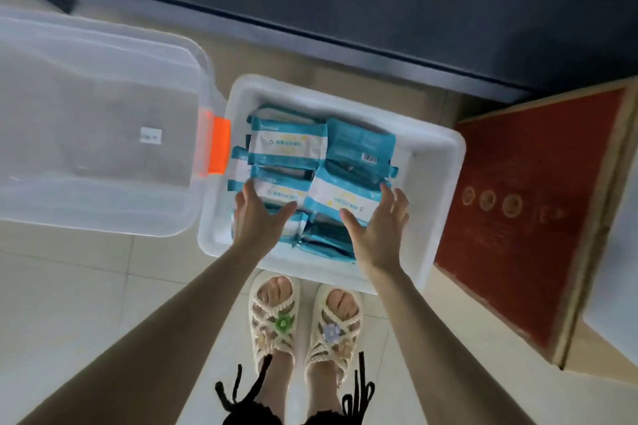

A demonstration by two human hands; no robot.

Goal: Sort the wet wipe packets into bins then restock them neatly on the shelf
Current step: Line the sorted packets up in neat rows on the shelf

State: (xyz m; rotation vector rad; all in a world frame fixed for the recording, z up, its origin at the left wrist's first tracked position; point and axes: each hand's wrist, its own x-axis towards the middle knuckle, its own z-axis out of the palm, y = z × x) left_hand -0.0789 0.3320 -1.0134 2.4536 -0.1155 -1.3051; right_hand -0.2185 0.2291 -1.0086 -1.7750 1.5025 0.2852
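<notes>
1. I am looking straight down at a white bin (438, 148) standing on a tiled floor (86, 286). Every place below is given relative to this bin.
2. Inside the bin lies a loose heap of wet wipe packets (288, 145). They are teal and white, flat and overlapping. Most lie label up, and one shows its barcode side.
3. The left hand (255, 214) is spread over the packets at the bin's near-left part. Its fingers are straight, its thumb is out to the side, and it grips nothing. I cannot tell whether the palm touches the heap.
4. The right hand (376, 228) mirrors it over the near-right part. It is also spread wide and holds nothing.
5. I judge the packets to be light, soft and squashy, with slick film wrappers that would slide over each other. I would squeeze a small stack between both palms at its two ends, rather than pinch the thin sealed edges.
6. Just beside the bin's left wall sits a clear lidded box (96, 114), its orange latch (219, 145) facing the bin.
7. To the bin's right stands a red-topped carton (531, 217).
8. At the bin's near edge are the person's cream sandals (276, 321).
</notes>
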